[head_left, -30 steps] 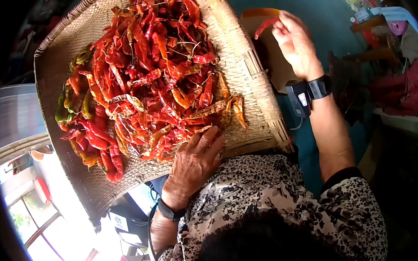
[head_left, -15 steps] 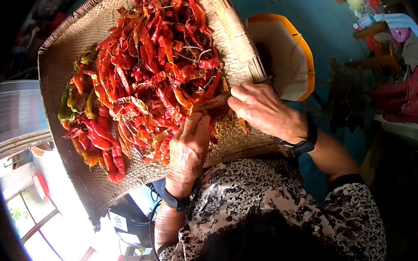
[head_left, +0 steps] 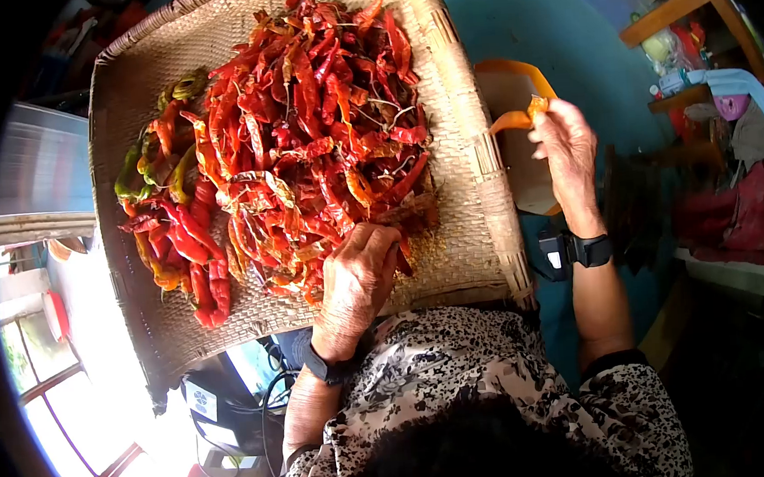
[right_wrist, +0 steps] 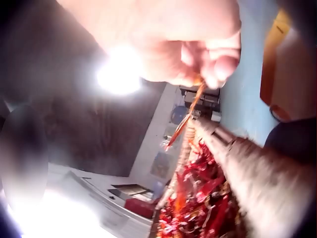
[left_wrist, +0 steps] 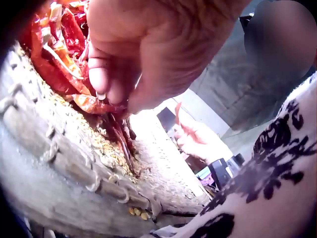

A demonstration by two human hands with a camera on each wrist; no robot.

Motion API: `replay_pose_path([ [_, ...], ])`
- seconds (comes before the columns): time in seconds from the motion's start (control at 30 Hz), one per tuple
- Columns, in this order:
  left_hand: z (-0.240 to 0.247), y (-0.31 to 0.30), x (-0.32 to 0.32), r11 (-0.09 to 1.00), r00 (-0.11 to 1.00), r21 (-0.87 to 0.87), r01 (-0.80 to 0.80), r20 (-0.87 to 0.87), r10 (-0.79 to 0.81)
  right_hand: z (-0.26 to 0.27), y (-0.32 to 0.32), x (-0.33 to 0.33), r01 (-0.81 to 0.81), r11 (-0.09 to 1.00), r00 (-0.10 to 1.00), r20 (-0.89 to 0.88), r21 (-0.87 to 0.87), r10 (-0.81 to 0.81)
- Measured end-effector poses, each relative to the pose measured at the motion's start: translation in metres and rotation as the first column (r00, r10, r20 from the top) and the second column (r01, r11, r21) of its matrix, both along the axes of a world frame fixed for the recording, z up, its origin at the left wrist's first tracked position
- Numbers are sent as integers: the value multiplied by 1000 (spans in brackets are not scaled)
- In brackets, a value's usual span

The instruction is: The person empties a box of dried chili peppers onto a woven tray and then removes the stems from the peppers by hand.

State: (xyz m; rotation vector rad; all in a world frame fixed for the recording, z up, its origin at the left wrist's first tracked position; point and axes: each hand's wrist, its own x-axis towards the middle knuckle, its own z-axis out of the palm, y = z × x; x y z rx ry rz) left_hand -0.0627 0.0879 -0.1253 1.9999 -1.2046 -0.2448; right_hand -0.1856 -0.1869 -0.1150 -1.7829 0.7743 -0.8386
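A woven tray [head_left: 457, 109] holds a large heap of dried red peppers [head_left: 303, 129], with some green and orange ones at its left. My right hand [head_left: 569, 159] pinches an orange pepper [head_left: 512, 122] between thumb and fingers, above the orange-rimmed container [head_left: 533, 188] beside the tray. In the right wrist view, that pepper [right_wrist: 194, 103] hangs from the fingertips. My left hand [head_left: 356, 280] rests at the heap's lower edge with its fingers bent; in the left wrist view, its fingertips pinch a dried red pepper [left_wrist: 90, 104].
Small yellow seeds lie on the tray's near part. Wooden furniture [head_left: 672, 14] with cloths [head_left: 756, 203] stands at the right. Cables and a dark box [head_left: 225, 396] sit below the tray at the left, near a bright window [head_left: 54, 368].
My right hand has moved from the tray to above the container, now with an orange pepper. My left hand's fingers have bent inward at the heap. The view has shifted slightly.
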Motion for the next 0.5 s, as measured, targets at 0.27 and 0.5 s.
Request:
replay_pose_path([
  [0.27, 4, 1, 1, 1000, 999, -5, 4, 35, -4, 27, 53, 48, -449, 754, 892, -293, -480, 345],
  [0.5, 28, -3, 13, 995, 997, -67, -71, -18, 70, 5, 66, 86, -520, 548, 842, -502, -656, 198],
])
